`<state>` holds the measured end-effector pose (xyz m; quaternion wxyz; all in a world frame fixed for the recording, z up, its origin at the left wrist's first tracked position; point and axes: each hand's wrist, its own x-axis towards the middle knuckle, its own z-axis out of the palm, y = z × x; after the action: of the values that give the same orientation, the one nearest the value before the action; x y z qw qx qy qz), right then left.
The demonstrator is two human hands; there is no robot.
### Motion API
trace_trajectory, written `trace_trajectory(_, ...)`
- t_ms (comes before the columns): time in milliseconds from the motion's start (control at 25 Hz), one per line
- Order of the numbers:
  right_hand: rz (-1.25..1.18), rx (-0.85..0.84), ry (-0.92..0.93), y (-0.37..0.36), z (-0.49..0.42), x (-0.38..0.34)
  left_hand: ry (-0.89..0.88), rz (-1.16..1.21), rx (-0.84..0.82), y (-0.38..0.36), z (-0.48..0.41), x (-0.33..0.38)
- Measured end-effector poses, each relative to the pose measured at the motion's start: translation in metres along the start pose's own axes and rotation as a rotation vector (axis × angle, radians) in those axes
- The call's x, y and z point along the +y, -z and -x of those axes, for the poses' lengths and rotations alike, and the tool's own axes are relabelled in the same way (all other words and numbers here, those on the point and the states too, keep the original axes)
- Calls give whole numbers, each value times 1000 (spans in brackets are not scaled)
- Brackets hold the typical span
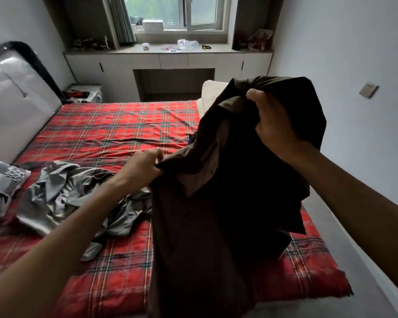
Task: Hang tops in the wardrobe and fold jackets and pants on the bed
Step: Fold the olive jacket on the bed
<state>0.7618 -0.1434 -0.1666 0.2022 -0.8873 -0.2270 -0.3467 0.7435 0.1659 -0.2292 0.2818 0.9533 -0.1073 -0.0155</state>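
Most of the view is being taken up by the bed (106, 134), which is being covered by a red plaid sheet and backed by a padded headboard (16, 99) at the left. Above its near right part a dark brown shirt (205, 214) is being held clear of the sheet. Its long axis is running almost upright, from the raised top down to the lower edge of the view, where the hem is being cut off from sight. A crumpled grey garment (62, 193) is lying on the bed, just left of the shirt and partly under the left forearm.

The right grip (274, 125) is being clamped as a fist round bunched cloth at the top of the shirt, the higher and farther of the two holds. The left grip (143, 166) is being pinched onto an edge of the shirt lower down and to the left, nearer the bed. A small button (211, 172) is being shown on the front, between the two holds.

The shirt is being judged a top, so hanging is probably being prepared. No wardrobe or hanger is being shown. Since the body is hanging straight below the right grip, the shoulders would likely have to be spread by the left grip, which is nearer the open front edge.
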Motion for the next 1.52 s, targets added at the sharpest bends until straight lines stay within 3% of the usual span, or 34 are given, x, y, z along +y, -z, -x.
trace_trajectory(120,-70,-75,-41,-61,-7,29,137,-5,-26,-33,-27,-29)
trace_trajectory(240,-156,-289,-185,-149,21,76,286,22,-112,-103,-57,-61)
trace_trajectory(360,-198,-475,-440,-239,79,127,486,64,-159,-187,-83,-99)
trace_trajectory(560,-70,-651,-960,-335,138,205,674,121,-49,-267,-145,-137)
trace_trajectory(680,-256,-524,-1109,-389,63,262,722,202,146,-276,-201,-153)
trace_trajectory(760,-477,-388,-1037,-428,3,283,711,312,248,-281,-242,-171)
trace_trajectory(840,-521,-374,-832,-461,-4,278,630,549,204,-293,-269,-195)
trace_trajectory(920,-379,-463,-643,-481,49,247,583,656,80,-320,-262,-225)
trace_trajectory(1040,-315,-765,-513,-492,194,174,730,330,-45,-373,-188,-291)
trace_trajectory(1120,-231,-1044,-675,-500,277,143,955,218,-206,-405,-126,-339)
trace_trajectory(1160,-171,-1092,-830,-510,306,136,1014,207,-292,-420,-101,-360)
trace_trajectory(1240,-56,-1036,-1064,-528,333,132,1044,257,-374,-441,-70,-385)
trace_trajectory(1320,102,-902,-1179,-540,337,130,958,256,-380,-450,-59,-382)
trace_trajectory(1400,94,-818,-1305,-542,333,130,793,121,-260,-441,-61,-365)
trace_trajectory(1520,-74,-750,-1433,-530,324,125,743,20,303,-368,-101,-358)
